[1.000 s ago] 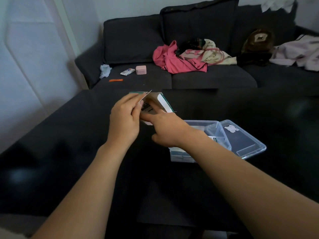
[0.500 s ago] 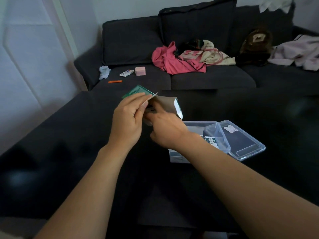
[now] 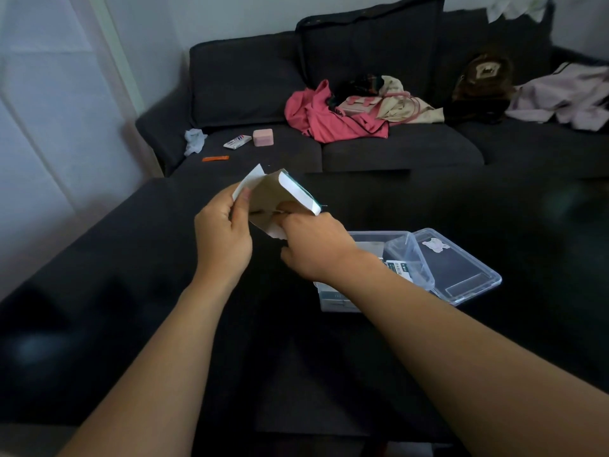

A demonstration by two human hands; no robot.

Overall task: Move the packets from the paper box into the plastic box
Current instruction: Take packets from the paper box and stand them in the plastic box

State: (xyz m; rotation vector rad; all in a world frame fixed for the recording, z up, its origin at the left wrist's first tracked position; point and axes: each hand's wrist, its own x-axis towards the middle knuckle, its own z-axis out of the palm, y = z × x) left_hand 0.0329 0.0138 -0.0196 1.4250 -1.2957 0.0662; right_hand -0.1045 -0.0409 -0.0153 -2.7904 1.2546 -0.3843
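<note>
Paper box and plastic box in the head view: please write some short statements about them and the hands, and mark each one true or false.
1. The left hand holds the paper box up off the dark surface. True.
2. The right hand rests flat on the surface, away from the paper box. False: its fingers reach into the open end of the paper box.
3. The plastic box has its lid on. False: the clear lid lies beside it, on its right.
4. Printed packets are already in the plastic box. True.
5. A pink cloth lies on the sofa behind. True.
</note>
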